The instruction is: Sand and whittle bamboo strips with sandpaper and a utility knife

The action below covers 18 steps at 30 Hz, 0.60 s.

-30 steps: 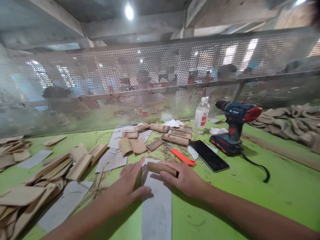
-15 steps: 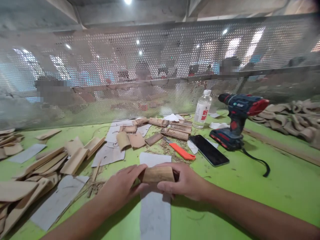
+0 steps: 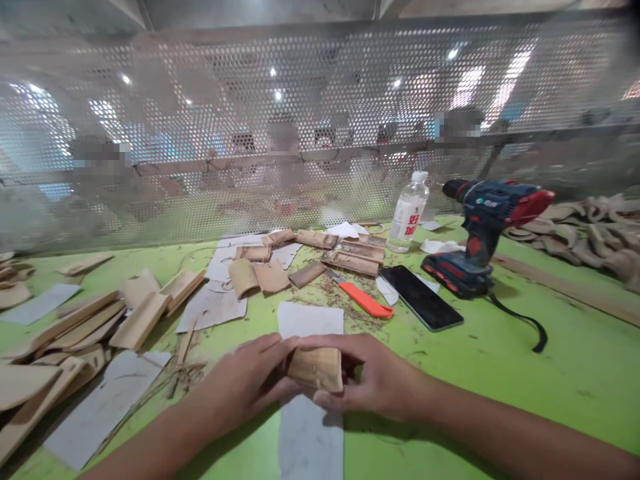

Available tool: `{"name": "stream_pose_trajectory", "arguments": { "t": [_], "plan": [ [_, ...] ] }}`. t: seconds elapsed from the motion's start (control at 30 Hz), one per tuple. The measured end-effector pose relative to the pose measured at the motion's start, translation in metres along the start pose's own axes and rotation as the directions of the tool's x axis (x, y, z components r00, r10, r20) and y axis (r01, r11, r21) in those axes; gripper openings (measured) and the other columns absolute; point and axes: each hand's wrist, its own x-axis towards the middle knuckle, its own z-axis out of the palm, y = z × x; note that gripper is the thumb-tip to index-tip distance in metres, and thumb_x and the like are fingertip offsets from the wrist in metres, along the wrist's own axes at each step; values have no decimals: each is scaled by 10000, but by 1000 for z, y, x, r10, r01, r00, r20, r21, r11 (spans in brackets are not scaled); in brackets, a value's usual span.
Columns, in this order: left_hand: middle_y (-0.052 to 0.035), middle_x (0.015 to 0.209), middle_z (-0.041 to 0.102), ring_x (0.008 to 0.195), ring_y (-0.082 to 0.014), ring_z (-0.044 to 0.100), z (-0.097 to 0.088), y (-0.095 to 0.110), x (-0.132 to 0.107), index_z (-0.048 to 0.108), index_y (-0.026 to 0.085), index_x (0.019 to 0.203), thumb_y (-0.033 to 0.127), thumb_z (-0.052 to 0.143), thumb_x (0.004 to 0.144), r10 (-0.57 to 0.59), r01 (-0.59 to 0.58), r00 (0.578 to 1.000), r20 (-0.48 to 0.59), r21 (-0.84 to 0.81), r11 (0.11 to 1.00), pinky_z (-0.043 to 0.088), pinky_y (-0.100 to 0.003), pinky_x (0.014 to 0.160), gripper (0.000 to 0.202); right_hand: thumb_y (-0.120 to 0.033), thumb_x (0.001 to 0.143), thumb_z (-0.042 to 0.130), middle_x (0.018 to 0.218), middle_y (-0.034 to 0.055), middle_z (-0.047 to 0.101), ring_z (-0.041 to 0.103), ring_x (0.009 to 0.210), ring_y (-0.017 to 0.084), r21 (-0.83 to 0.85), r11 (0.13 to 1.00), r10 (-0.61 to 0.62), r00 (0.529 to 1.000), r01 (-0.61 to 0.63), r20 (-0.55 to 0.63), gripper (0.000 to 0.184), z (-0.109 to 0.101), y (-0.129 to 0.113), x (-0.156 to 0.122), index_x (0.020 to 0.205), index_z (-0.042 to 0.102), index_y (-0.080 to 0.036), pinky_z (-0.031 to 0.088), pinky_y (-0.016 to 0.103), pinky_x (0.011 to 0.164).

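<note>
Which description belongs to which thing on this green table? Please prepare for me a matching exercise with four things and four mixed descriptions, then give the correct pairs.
Things:
1. Bottle
2. Curved piece at bottom centre
3. Phone
4. Knife

Descriptions:
A. mostly orange, lying down
B. held between the left hand and the right hand
C. upright, with a white cap
D. lying flat, dark face up

Pairs: 1-C, 2-B, 3-D, 4-A

A green tabletop [image 3: 565, 373] carries a drill [image 3: 480, 243], a bottle [image 3: 409, 213], an orange-handled knife [image 3: 365, 299], a paper strip [image 3: 311, 433] and wooden pieces [image 3: 141, 321].
</note>
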Motion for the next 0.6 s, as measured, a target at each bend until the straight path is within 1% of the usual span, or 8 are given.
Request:
{"name": "stream_pose_trajectory", "arguments": {
  "t": [0.07,0.1,0.17,0.2,0.23,0.33,0.47,0.6],
  "plan": [
    [-45,1049,646,926,-240,640,1,0,0,446,283,1471,408,530,1039,10,-10,1000,-6,11,1000,505,-320,778,457,-332,730,879,1218,62,754,690,1050,252,-22,1000,-1,1000,1,-29,635,-1,1,1,1334,703,-237,561,354,893],
    [-49,1052,649,929,-241,641,1,1,-1,463,272,1452,409,500,1051,21,-20,1000,-8,26,999,507,-325,788,425,-318,733,876,1179,50,767,696,1022,244,-42,999,-5,999,2,-53,577,-1,1,1,1286,732,-242,558,343,880],
    [-51,1013,652,908,-234,642,3,4,-1,566,241,1309,390,402,1086,42,-42,999,-6,73,996,506,-333,799,313,-265,789,820,1022,20,792,704,910,209,-128,992,-24,994,10,-106,321,-3,1,2,1109,802,-243,546,302,813],
    [-49,975,649,882,-227,639,4,5,-1,607,226,1199,381,346,1102,51,-50,999,-5,100,994,504,-334,794,319,-229,828,769,945,6,790,698,847,188,-179,984,-40,992,18,-122,202,-4,1,2,1024,817,-242,533,280,773],
    [-46,931,642,848,-220,632,5,7,-1,624,215,1094,379,293,1114,57,-55,998,-12,127,990,500,-331,779,370,-194,860,714,887,-4,782,688,795,171,-224,974,-54,990,25,-128,153,-5,1,2,960,820,-242,518,262,738],
    [-36,844,614,757,-203,604,7,9,0,605,204,952,418,203,1129,78,-68,996,-49,184,981,481,-318,713,489,-185,902,656,856,-15,774,672,749,155,-272,962,-64,990,28,-127,174,-7,0,3,941,812,-254,494,243,699],
    [-26,819,609,728,-189,589,6,8,1,587,207,909,455,174,1130,117,-103,991,-60,199,975,453,-301,682,530,-275,931,681,865,-10,772,671,775,168,-305,952,-70,990,29,-125,138,-7,0,3,976,811,-264,485,255,716],
    [-21,789,605,700,-179,579,4,8,0,588,205,886,476,144,1129,141,-123,987,-78,200,972,429,-295,655,574,-290,940,686,862,-9,761,652,763,159,-306,952,-73,990,33,-122,147,-7,0,2,1010,813,-271,471,251,713]
  ]
}}
